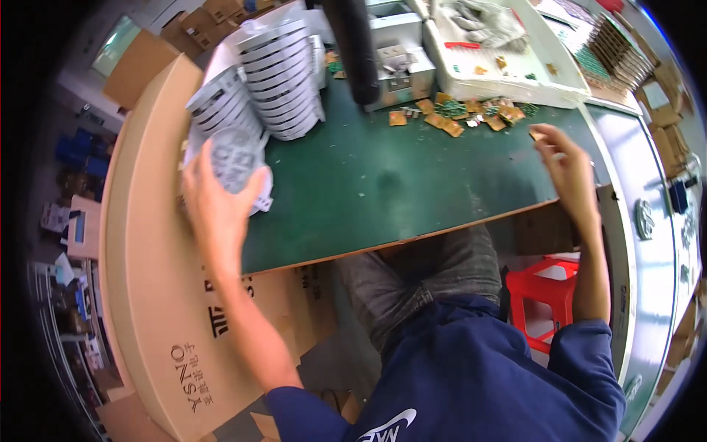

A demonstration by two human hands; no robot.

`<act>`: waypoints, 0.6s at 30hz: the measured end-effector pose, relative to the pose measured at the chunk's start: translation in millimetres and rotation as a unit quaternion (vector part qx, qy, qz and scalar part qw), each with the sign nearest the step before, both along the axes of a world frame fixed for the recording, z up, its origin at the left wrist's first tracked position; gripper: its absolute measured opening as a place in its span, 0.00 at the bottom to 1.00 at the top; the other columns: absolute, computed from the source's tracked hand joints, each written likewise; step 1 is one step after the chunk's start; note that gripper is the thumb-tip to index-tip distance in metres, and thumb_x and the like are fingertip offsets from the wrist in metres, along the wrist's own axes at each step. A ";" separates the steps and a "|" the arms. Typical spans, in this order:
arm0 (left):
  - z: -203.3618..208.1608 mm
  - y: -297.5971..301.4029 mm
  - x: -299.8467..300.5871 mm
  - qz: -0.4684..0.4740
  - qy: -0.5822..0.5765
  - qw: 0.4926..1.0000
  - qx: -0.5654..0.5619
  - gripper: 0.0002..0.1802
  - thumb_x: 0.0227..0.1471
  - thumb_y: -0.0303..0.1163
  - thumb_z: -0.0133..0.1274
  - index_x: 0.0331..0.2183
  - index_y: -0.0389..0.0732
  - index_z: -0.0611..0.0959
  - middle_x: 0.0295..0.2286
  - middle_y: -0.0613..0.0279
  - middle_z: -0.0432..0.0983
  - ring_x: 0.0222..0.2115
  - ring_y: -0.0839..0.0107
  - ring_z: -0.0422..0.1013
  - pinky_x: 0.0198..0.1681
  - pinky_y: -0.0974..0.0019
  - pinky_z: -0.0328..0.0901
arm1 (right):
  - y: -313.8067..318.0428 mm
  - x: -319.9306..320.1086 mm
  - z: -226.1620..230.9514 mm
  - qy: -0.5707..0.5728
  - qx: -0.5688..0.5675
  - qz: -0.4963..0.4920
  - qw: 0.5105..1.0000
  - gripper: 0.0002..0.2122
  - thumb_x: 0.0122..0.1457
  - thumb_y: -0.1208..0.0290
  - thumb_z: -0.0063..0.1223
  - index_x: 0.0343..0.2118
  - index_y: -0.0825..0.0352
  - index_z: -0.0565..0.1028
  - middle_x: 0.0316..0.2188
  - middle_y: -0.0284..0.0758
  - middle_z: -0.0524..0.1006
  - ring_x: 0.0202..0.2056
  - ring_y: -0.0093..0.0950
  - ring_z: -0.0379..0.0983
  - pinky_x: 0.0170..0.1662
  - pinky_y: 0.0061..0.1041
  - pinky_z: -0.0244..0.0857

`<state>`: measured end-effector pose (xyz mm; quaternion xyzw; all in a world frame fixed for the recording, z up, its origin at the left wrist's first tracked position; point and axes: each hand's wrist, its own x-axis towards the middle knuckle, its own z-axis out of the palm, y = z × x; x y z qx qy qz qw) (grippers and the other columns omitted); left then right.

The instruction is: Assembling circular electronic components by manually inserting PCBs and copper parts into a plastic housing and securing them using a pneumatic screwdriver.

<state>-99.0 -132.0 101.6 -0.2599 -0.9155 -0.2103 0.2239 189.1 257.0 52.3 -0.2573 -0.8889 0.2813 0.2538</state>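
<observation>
At the left end of the green table, my left hand [213,202] curls around a round whitish plastic housing [236,158] with a grey patterned face, its thumb on one side and fingers on the other. Two stacks of white cup-shaped housings stand just beyond it, a tall stack [280,81] and a shorter leaning stack [224,103]. Out to the right, my right hand [567,162] pinches a small copper-coloured board [536,135] between thumb and fingertips. Near it lies a loose pile of small orange-brown and green circuit boards [471,114].
A metal fixture [405,77] stands at the back, under a dark post [352,51]. Beside it, a white tray [508,92] holds a glove [482,26] and a red-handled tool [462,46]. A large carton [140,258] flanks the left side; a red stool [545,295] stands below right.
</observation>
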 end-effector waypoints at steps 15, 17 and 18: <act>-66.6 79.3 102.2 -0.130 -0.153 0.979 -0.031 0.67 0.35 0.67 0.70 0.64 0.30 0.64 0.62 0.33 0.58 0.59 0.40 0.60 0.61 0.45 0.60 | -33.9 -105.6 -46.9 0.038 0.133 0.047 0.989 0.11 0.61 0.70 0.62 0.41 0.69 0.74 0.35 0.44 0.79 0.34 0.42 0.77 0.38 0.37 0.71; -39.6 70.3 89.1 -0.157 -0.228 0.957 -0.089 0.71 0.30 0.62 0.74 0.66 0.33 0.61 0.67 0.36 0.52 0.65 0.42 0.55 0.66 0.48 0.56 | -30.9 -100.7 -46.4 0.044 0.069 0.051 0.995 0.11 0.61 0.71 0.62 0.41 0.70 0.74 0.33 0.43 0.79 0.32 0.40 0.77 0.37 0.35 0.71; -34.8 62.3 76.7 -0.197 -0.190 0.954 -0.119 0.71 0.27 0.58 0.76 0.67 0.36 0.61 0.68 0.39 0.49 0.66 0.42 0.53 0.67 0.48 0.55 | -31.7 -99.1 -45.1 0.062 0.049 0.054 0.995 0.11 0.61 0.72 0.61 0.42 0.69 0.73 0.32 0.41 0.79 0.30 0.36 0.75 0.36 0.34 0.70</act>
